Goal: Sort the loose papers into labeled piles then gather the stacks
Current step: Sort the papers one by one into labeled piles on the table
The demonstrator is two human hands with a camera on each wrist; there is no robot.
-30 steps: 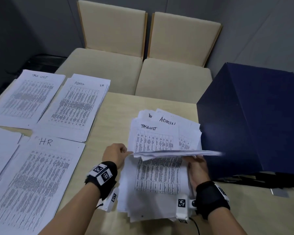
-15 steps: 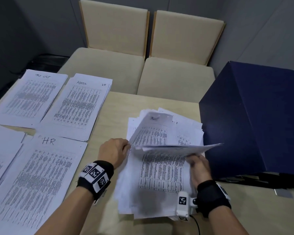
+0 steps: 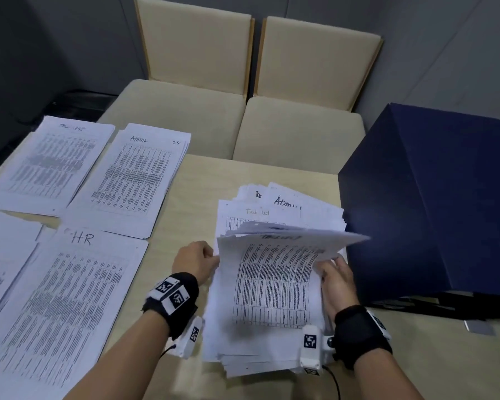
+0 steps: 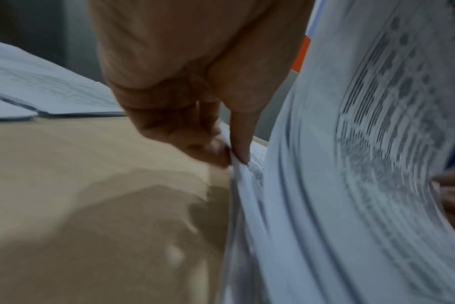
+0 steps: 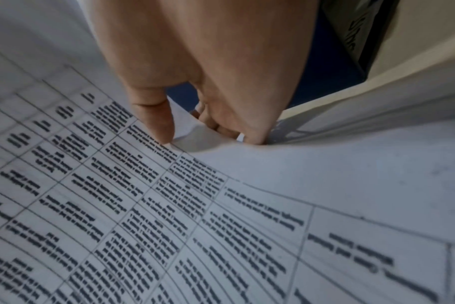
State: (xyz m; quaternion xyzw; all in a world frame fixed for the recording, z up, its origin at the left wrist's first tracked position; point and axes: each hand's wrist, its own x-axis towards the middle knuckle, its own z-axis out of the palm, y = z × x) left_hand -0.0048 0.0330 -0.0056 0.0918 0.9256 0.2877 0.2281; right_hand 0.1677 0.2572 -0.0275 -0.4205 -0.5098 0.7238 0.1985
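A thick unsorted paper stack (image 3: 260,353) lies on the table in front of me, with "Task List" and "Admin" headings showing at its far end. Both hands raise the top lifted sheets (image 3: 274,278), printed face toward me, heading blurred. My left hand (image 3: 197,259) pinches their left edge; in the left wrist view thumb and forefinger (image 4: 231,158) squeeze the paper edge (image 4: 243,176). My right hand (image 3: 334,272) holds the right edge, thumb (image 5: 159,123) on top of the sheet (image 5: 221,205), fingers beneath. Sorted piles lie at left: Task List (image 3: 55,160), Admin (image 3: 133,174), HR (image 3: 61,298).
A large dark blue box (image 3: 433,203) stands on the table right beside my right hand. Two beige chairs (image 3: 191,111) (image 3: 303,125) sit past the table's far edge. Another paper pile (image 3: 0,267) lies at the far left. Bare tabletop (image 3: 191,203) separates the sorted piles from the stack.
The lifted sheets, seen edge-on a second ago, have tipped up with their printed face toward me. A sheet headed "Task List" now shows on the stack behind them.
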